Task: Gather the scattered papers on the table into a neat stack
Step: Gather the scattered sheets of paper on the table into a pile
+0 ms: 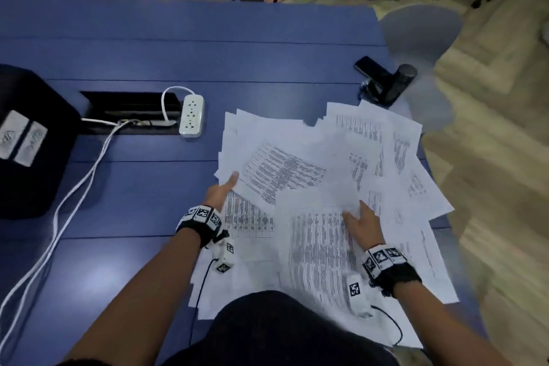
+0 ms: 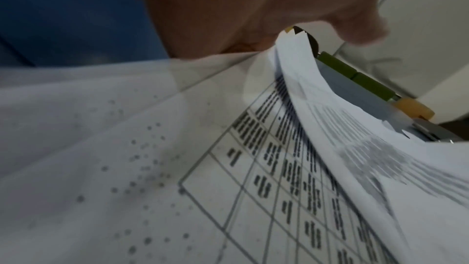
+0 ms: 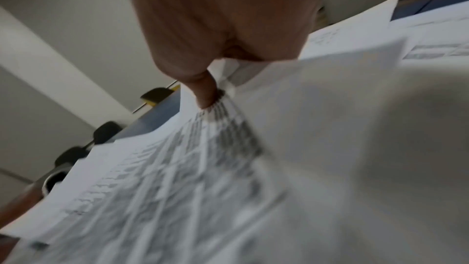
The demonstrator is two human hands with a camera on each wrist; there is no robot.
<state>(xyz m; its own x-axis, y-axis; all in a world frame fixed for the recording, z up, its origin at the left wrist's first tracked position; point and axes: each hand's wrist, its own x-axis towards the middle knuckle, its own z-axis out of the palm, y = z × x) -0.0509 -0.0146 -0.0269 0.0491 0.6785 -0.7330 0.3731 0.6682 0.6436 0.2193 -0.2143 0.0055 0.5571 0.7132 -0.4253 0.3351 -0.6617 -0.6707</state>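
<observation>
Across the right half of the blue counter (image 1: 142, 38), printed papers (image 1: 315, 175) lay in a loose overlapping spread; the left hand (image 1: 218, 192) pinched the left edge of a sheet bearing a table, thumb on top and fingers beneath; the right hand (image 1: 361, 224) pinched a raised, blurred sheet near the spread's centre, thumb (image 3: 205, 91) pressed on the print; a white power strip (image 1: 192, 116) lay left of the papers; a dark phone (image 1: 368, 67) lay beyond them, near the counter's far right corner.
</observation>
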